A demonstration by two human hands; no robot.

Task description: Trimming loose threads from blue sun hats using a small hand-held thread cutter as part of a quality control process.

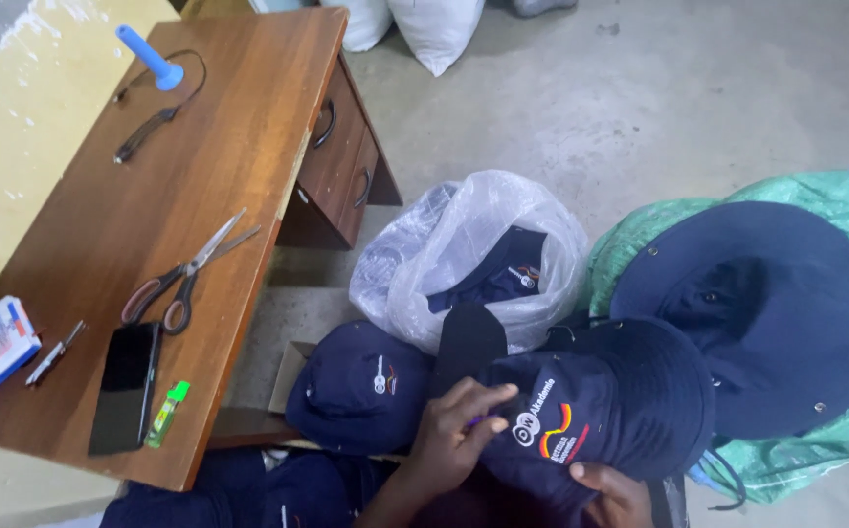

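Below the table [248,127] edge, on the person's lap, a dark blue hat [630,391] lies; the left hand [454,435] presses fingers on its crown, the right hand [615,494] grips its brim. More hats fill a plastic bag [415,264] nearby. Scissors [185,274] lie unused on the table; little free room remains around the lap.

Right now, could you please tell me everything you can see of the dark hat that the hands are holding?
The navy hat looks like soft fabric, with a rounded crown, a wide stitched brim and a red, yellow and white embroidered emblem on its front. It lies tilted low in the frame, over other navy hats. The left hand rests on its crown beside the emblem; the right hand grips its lower edge.
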